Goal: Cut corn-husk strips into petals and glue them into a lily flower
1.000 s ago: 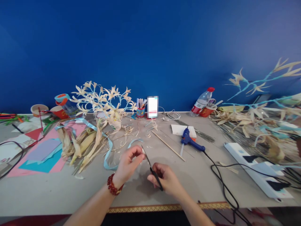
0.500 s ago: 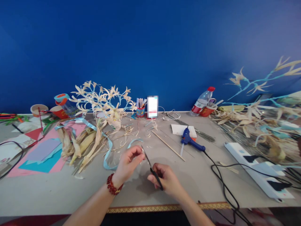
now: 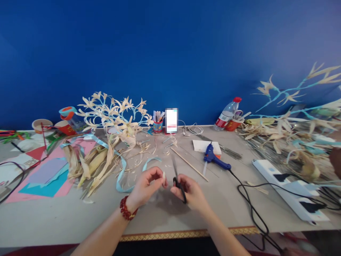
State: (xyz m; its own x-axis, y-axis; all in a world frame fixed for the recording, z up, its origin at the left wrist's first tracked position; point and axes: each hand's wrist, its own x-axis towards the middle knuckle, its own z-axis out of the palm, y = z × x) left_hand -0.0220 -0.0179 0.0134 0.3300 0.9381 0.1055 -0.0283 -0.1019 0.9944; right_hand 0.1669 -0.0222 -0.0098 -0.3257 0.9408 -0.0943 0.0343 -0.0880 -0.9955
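A person's two bare hands meet above the near middle of a grey surface (image 3: 66, 222). The left hand (image 3: 150, 181) has thumb and fingers pinched together on a small pale sliver (image 3: 164, 175); the fingers hide its lower part, and its material is hard to make out. The right hand (image 3: 190, 192) is closed around the black handles of scissors (image 3: 180, 185), partly covering them; the blades point to the far side, too blurred to tell whether they are parted, and stand apart from the sliver.

At the far middle, a screen (image 3: 171, 121) is pixelated and unreadable. At the right, pale flowers on blue stems (image 3: 286, 92) are cut off by the edge, and a dark brown shape (image 3: 336, 160) there cannot be identified. A black cable (image 3: 16, 163) leaves at the left.

The surface ends at the near side in a gold patterned trim (image 3: 165, 235); a plain deep-blue wall (image 3: 170, 53) rises behind. Dry husks (image 3: 98, 165) lie left, a blue glue gun (image 3: 213, 156) and a white power strip (image 3: 279, 188) right.
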